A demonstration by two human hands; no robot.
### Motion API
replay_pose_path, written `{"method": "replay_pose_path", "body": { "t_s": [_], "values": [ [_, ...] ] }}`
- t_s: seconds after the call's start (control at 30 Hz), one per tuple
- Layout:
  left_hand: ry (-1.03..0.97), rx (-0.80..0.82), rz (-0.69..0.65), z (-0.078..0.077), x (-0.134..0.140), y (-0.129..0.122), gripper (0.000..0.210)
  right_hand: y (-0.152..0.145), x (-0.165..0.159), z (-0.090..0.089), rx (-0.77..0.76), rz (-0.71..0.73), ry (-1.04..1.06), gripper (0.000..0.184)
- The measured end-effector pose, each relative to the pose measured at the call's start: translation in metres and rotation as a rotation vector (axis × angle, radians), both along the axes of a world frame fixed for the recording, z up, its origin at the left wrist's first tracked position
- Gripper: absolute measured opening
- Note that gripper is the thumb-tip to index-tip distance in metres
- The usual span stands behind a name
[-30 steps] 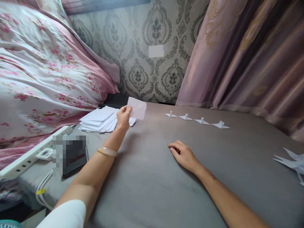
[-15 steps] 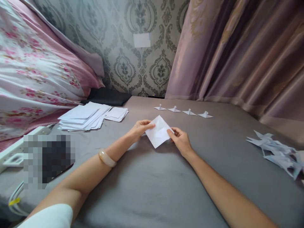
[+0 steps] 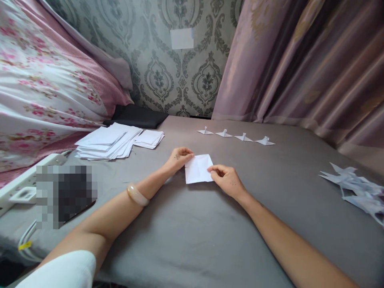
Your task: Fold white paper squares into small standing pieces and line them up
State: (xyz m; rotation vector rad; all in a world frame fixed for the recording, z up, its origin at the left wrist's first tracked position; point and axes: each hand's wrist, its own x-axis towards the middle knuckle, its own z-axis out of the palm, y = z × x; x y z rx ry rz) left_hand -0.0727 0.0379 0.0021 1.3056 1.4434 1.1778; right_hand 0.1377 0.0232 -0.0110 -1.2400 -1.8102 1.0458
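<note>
A small square of white paper (image 3: 198, 170) with faint creases is held just over the grey sheet (image 3: 180, 232). My left hand (image 3: 179, 158) pinches its upper left corner between thumb and fingers. At the right edge, my right hand (image 3: 227, 179) grips the paper with thumb and forefinger. Beyond the hands, several folded white paper figures (image 3: 243, 137) stand in a row. A stack of larger white sheets (image 3: 106, 142) and a smaller stack of paper squares (image 3: 149, 138) lie to the left.
A heap of folded paper pieces (image 3: 355, 188) rests at the far right. On the left are a white power strip (image 3: 39, 172), a cable (image 3: 28, 240) and a blurred-out dark object (image 3: 75, 192). A dark folded item (image 3: 138, 116) lies against the wall, and curtains (image 3: 288, 60) hang at right.
The paper has turned from a diamond position to a roughly square one. Both hands have shifted their grip on it, and the camera view has tilted slightly down.
</note>
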Motion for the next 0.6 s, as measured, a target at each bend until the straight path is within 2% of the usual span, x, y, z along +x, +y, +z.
{"method": "replay_pose_path", "body": {
  "t_s": [0.13,0.23,0.33,0.4,0.5,0.6],
  "values": [
    [0.316,0.219,-0.069,0.013,0.001,-0.007,0.032,-0.003,0.002,0.004,-0.026,-0.142,-0.149,0.025],
    [0.546,0.226,-0.305,0.024,0.012,-0.021,0.043,-0.003,0.005,0.005,-0.064,-0.220,-0.167,0.026],
    [0.831,0.225,-0.495,0.025,0.024,-0.034,0.062,-0.003,0.005,0.006,-0.201,-0.268,-0.072,0.023],
    [0.977,0.274,-0.503,0.022,0.028,-0.039,0.057,-0.004,0.004,0.010,-0.328,-0.299,-0.002,0.020],
    [1.080,0.335,-0.466,0.017,0.027,-0.039,0.033,-0.005,0.003,0.019,-0.452,-0.326,0.056,0.017],
    [1.037,0.350,-0.436,0.012,0.023,-0.033,0.019,-0.004,0.006,0.029,-0.426,-0.271,-0.029,0.022]
  ]
}}
